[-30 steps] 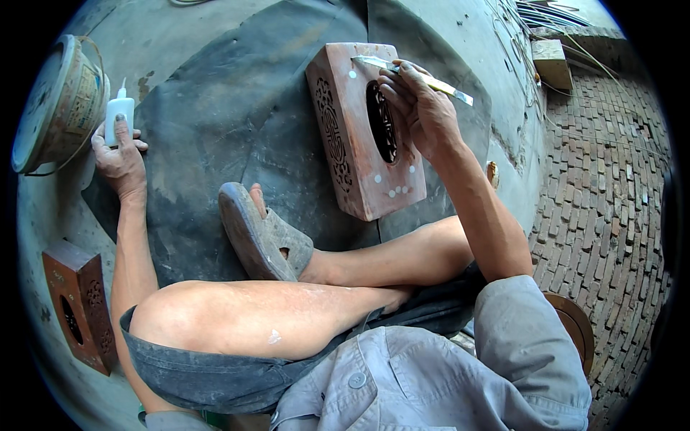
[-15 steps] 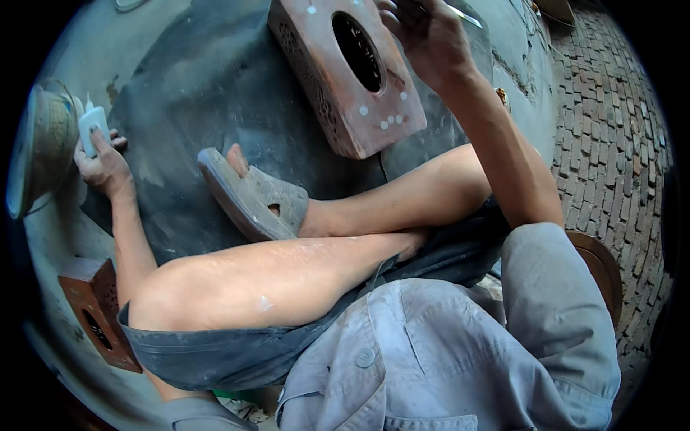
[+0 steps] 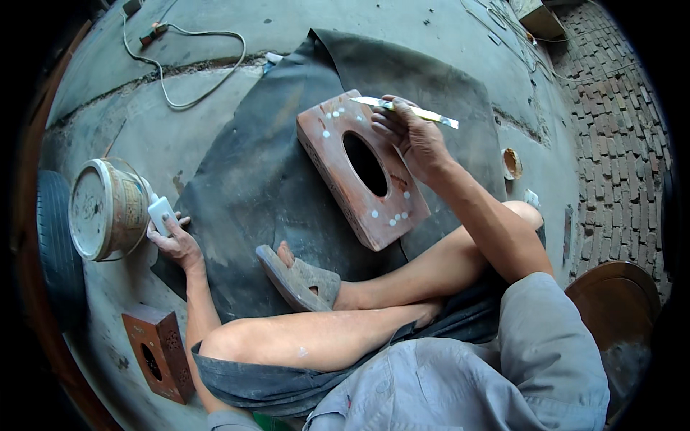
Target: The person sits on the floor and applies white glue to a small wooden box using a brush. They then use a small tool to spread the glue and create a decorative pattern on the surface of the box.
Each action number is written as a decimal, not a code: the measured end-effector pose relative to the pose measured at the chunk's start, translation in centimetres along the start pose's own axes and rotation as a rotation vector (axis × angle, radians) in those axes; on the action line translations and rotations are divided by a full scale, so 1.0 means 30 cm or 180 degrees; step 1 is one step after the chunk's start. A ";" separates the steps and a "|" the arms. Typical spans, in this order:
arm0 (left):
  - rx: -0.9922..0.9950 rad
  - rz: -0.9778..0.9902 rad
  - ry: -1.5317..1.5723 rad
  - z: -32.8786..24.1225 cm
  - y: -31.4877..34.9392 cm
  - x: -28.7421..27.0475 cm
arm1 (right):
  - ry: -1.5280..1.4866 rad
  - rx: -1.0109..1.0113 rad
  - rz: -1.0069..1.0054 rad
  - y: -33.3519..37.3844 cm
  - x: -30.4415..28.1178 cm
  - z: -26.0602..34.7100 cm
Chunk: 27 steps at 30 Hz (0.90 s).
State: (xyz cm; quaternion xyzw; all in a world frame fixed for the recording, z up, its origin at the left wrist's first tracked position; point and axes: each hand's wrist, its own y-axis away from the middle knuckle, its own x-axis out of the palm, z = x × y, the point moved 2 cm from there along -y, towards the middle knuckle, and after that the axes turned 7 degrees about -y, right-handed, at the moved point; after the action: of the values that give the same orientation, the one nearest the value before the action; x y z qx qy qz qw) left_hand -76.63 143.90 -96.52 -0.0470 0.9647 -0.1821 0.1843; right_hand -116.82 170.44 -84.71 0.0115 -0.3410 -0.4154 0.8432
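A reddish-brown wooden tissue box cover (image 3: 330,147) with pierced sides and a long oval opening lies on a dark sheet (image 3: 237,208) before my crossed legs. Small pale round dots are scattered near both its ends. My right hand (image 3: 415,140) is closed on a slim yellow-and-white, knife-like tool (image 3: 431,116); its pointed tip is over the cover's far end. I cannot tell whether the tip touches the wood. Out to the left, my left hand (image 3: 180,244) grips a small white squeeze bottle (image 3: 162,214) beside a lidded bucket (image 3: 93,208).
A second tissue box cover (image 3: 171,352) stands by my left forearm. Behind the bucket is a black tyre (image 3: 57,244). A pale cable (image 3: 188,106) loops across the concrete at the far left. On the right are a small round container (image 3: 511,164) and brick paving (image 3: 611,165).
The view has tilted up, so the whole tissue box cover, the bucket and the far floor now show. Both hands keep their holds, and the knife-like tool is now fully visible.
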 end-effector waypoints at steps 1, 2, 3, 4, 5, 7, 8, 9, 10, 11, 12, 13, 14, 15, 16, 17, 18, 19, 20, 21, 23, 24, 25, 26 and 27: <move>0.0043 -0.0032 -0.0002 -0.007 0.003 -0.001 | 0.0047 0.0012 -0.0057 -0.011 0.021 -0.015; 0.0083 -0.0063 -0.0001 -0.013 0.006 -0.001 | 0.0070 -0.0007 -0.0084 -0.021 0.037 -0.023; 0.0063 -0.0029 -0.0017 -0.016 0.005 -0.002 | 0.0096 -0.0025 -0.0113 -0.029 0.052 -0.028; 0.0035 0.0023 -0.0003 -0.008 0.003 -0.008 | 0.0130 -0.0031 -0.0144 -0.033 0.060 -0.030; 0.0005 0.0076 0.0014 0.002 0.001 -0.012 | 0.0185 0.0001 -0.0146 -0.036 0.065 -0.030; -0.0039 0.0131 0.0014 0.010 0.001 -0.011 | 0.0172 -0.0017 -0.0226 -0.035 0.068 -0.031; -0.0052 0.0133 -0.0001 0.008 0.002 -0.009 | 0.0169 -0.0028 -0.0269 -0.033 0.067 -0.031; -0.0065 0.0136 -0.0016 0.007 0.004 -0.007 | 0.0184 -0.0069 -0.0270 -0.034 0.062 -0.034; -0.0070 0.0137 -0.0008 0.008 0.003 -0.008 | 0.0193 -0.0108 -0.0267 -0.034 0.061 -0.038; -0.0076 0.0138 0.0001 0.009 0.003 -0.009 | 0.0202 -0.0148 -0.0265 -0.034 0.059 -0.040; -0.0081 0.0140 0.0011 0.011 0.003 -0.010 | 0.0224 -0.0163 -0.0282 -0.036 0.056 -0.042; -0.0094 0.0145 -0.0013 0.006 0.002 -0.011 | 0.0242 -0.0171 -0.0302 -0.035 0.060 -0.043; -0.0107 0.0150 -0.0037 0.000 0.001 -0.012 | 0.0260 -0.0179 -0.0321 -0.034 0.063 -0.045; -0.0119 0.0155 -0.0061 -0.002 0.002 -0.013 | 0.0313 -0.0158 -0.0341 -0.032 0.065 -0.046; -0.0120 0.0140 -0.0049 0.004 0.000 -0.013 | 0.0367 -0.0142 -0.0359 -0.029 0.070 -0.044; -0.0121 0.0126 -0.0038 0.012 -0.001 -0.014 | 0.0419 -0.0126 -0.0377 -0.028 0.073 -0.043; -0.0121 0.0111 -0.0028 0.019 -0.003 -0.015 | 0.0431 -0.0147 -0.0365 -0.033 0.073 -0.044; -0.0120 0.0118 -0.0024 0.015 -0.001 -0.013 | 0.0447 -0.0168 -0.0361 -0.038 0.070 -0.044; -0.0119 0.0125 -0.0021 0.012 0.001 -0.009 | 0.0462 -0.0188 -0.0355 -0.041 0.066 -0.044; -0.0118 0.0131 -0.0019 0.008 0.003 -0.005 | 0.0459 -0.0191 -0.0383 -0.042 0.060 -0.045; -0.0107 0.0128 -0.0008 0.004 0.004 -0.001 | 0.0446 -0.0187 -0.0436 -0.040 0.059 -0.047; -0.0103 0.0124 -0.0002 0.002 0.005 0.000 | 0.0377 -0.0234 -0.0441 -0.038 0.058 -0.045; -0.0125 0.0139 -0.0003 -0.004 0.005 0.001 | 0.0308 -0.0286 -0.0447 -0.032 0.066 -0.041; -0.0149 0.0150 -0.0004 -0.010 0.006 0.002 | 0.0241 -0.0337 -0.0449 -0.029 0.072 -0.036; -0.0177 0.0156 -0.0003 -0.015 0.009 0.005 | 0.0297 -0.0447 -0.0369 -0.030 0.074 -0.028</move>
State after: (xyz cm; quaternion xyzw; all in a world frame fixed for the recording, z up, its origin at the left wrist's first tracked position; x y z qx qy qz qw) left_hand -76.93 144.27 -96.29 -0.0285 0.9702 -0.1506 0.1878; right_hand -116.01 168.07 -84.36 -0.0086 -0.2703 -0.4854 0.8314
